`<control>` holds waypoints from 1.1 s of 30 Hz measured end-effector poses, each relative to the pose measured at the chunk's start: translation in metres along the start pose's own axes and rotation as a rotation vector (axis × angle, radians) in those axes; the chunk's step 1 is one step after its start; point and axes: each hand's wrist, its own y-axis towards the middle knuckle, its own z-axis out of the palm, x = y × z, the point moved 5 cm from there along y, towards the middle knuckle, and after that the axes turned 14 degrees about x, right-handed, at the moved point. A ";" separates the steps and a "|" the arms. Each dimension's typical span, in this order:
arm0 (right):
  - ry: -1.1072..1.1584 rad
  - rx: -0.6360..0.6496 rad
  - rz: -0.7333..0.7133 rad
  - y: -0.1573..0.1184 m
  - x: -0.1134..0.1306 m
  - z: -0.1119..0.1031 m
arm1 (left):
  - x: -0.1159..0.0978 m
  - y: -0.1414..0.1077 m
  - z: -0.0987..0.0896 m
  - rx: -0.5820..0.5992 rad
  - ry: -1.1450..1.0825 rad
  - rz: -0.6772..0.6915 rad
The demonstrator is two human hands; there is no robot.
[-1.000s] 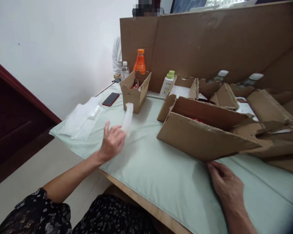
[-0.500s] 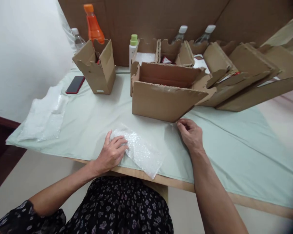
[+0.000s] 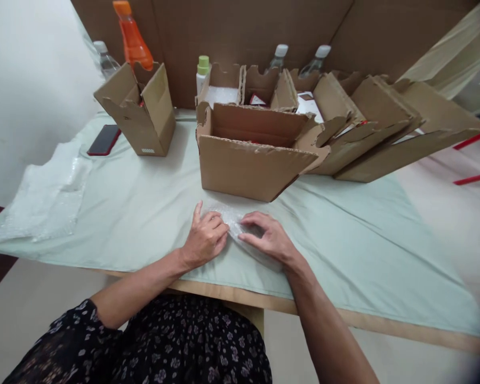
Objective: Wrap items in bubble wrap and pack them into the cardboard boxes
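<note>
A piece of clear bubble wrap (image 3: 232,216) lies on the cloth in front of me, partly hidden under both hands. My left hand (image 3: 207,238) is on its left part, index finger pointing up and the other fingers curled onto the plastic. From the other side, my right hand (image 3: 269,236) curves over the wrap, thumb and fingers bent about it with a gap between them. The wrap trails below the right palm toward the table edge. Just beyond the hands stands an open cardboard bin (image 3: 252,166); only a bit of something red shows inside.
More cardboard bins (image 3: 384,109) stand behind and to the right. At the left are another bin (image 3: 150,125), a phone (image 3: 104,140) and a stack of bubble wrap (image 3: 44,194). Bottles, including an orange one (image 3: 134,42), line the back. The table's wooden edge (image 3: 232,294) runs near my lap.
My right hand has left the spot by the front bin's lower corner and come left onto the bubble wrap. My left hand stays on the wrap. The view has shifted right.
</note>
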 end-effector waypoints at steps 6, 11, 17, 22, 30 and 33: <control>-0.374 0.099 0.016 0.002 -0.005 0.019 | 0.007 -0.004 0.001 -0.038 0.004 -0.045; -0.436 0.057 0.009 0.001 -0.002 0.021 | 0.010 -0.003 -0.001 -0.044 -0.096 -0.100; -0.513 0.053 0.038 0.007 -0.003 0.024 | 0.013 -0.004 -0.005 -0.095 -0.228 -0.125; -0.466 0.046 0.038 0.007 -0.004 0.021 | 0.021 -0.005 -0.005 -0.121 -0.256 -0.206; -0.583 0.096 0.024 0.006 0.004 0.029 | 0.031 -0.008 0.001 -0.084 -0.280 -0.281; -0.538 0.095 0.047 0.010 0.002 0.030 | 0.033 -0.009 0.000 -0.091 -0.302 -0.293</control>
